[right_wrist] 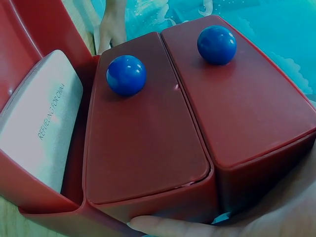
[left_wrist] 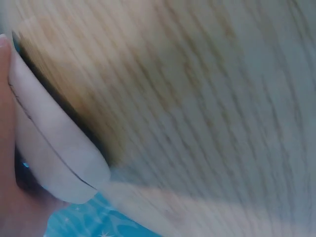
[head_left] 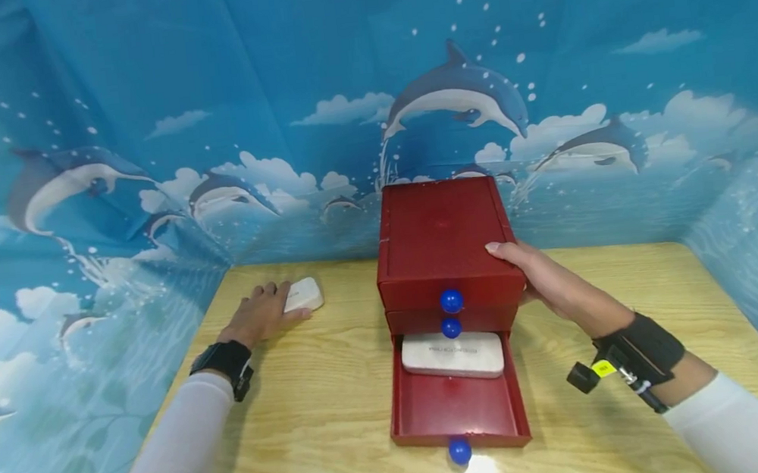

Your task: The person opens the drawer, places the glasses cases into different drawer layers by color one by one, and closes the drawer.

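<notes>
At the left of the table my left hand (head_left: 261, 315) grips a white glasses case (head_left: 304, 295), which lies flat on the wood. A seam runs along the side of that case (left_wrist: 64, 148) in the left wrist view. My right hand (head_left: 542, 272) holds the right side of a red drawer cabinet (head_left: 446, 222), thumb on its top and a finger along its side. The cabinet's bottom drawer (head_left: 456, 410) is pulled out. Inside it, towards the back, sits a second white glasses case (right_wrist: 47, 116) with printed lettering. Both upper drawers are closed.
Blue ball knobs (head_left: 451, 301) stick out from the drawer fronts. The pulled-out drawer's knob (head_left: 460, 451) points to the near side of the table. Behind the wooden table (head_left: 328, 416) hangs a blue dolphin-print cloth (head_left: 307, 60), which also covers the sides.
</notes>
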`<state>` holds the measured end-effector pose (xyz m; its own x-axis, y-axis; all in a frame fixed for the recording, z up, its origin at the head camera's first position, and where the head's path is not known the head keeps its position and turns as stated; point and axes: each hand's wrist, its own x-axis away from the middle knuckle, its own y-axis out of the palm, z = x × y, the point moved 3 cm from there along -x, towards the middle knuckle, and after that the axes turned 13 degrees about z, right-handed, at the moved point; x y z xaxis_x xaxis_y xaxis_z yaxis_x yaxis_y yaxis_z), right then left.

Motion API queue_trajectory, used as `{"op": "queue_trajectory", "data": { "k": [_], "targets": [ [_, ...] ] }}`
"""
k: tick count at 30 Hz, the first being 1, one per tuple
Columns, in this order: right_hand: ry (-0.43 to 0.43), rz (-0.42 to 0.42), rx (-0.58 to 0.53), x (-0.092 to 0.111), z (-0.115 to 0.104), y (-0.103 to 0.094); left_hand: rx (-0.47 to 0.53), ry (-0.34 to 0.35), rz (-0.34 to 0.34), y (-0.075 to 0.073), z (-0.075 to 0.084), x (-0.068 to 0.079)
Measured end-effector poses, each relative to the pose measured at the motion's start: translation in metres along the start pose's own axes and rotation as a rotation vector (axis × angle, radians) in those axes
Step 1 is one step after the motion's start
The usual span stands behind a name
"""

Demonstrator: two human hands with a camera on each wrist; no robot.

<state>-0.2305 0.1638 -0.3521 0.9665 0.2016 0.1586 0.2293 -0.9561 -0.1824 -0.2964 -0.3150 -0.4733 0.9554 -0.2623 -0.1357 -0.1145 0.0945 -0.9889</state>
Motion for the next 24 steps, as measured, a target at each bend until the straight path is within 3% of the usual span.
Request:
{"op": "queue_trajectory", "data": {
  "k": [5, 9, 15, 24],
  "targets": [
    [-0.006, 0.008, 0.004, 0.000, 0.000, -0.001, -0.017, -0.001, -0.029, -0.002, 0.005, 0.002],
    [-0.010, 0.012, -0.005, -0.001, 0.002, 0.000, -0.027, 0.021, -0.011, -0.002, 0.012, 0.009],
    [-0.016, 0.005, -0.012, -0.001, 0.002, 0.000, -0.032, 0.083, 0.048, -0.002, 0.029, 0.019],
    [-0.007, 0.019, 0.001, -0.002, 0.003, -0.001, -0.050, 0.233, 0.182, -0.020, 0.066, 0.039]
  ]
}}
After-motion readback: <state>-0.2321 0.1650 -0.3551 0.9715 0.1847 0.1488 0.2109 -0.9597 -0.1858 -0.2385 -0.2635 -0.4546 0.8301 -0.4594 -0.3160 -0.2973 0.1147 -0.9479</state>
